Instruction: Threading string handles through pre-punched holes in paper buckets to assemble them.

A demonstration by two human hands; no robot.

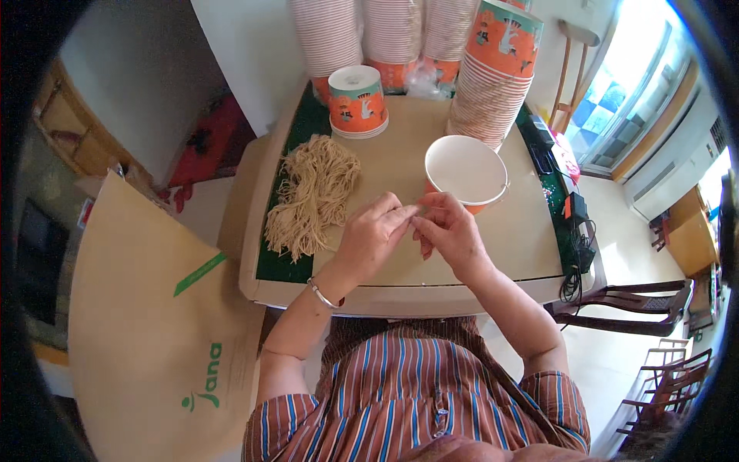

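Observation:
Close to the front of the white paper bucket (466, 165), my two hands meet with their fingertips pinched together. My left hand (377, 227) is closed, thumb against forefinger. My right hand (449, 231) is closed too, its fingers bent in beside the left fingertips. Whatever they pinch is too small to make out. The bucket stands upright with its mouth facing up, its orange outside showing below the rim. A thin pale strand shows at the rim's right side. To the left of my hands lies a loose heap of beige cord (312, 192).
An upturned orange-and-green bucket (358, 104) stands behind the cord. Tall nested bucket stacks (493, 85) line the table's far side, some in plastic. Black cables (573, 262) hang at the right edge. A large cardboard sheet (154, 308) is at left, a dark chair (631, 304) at right.

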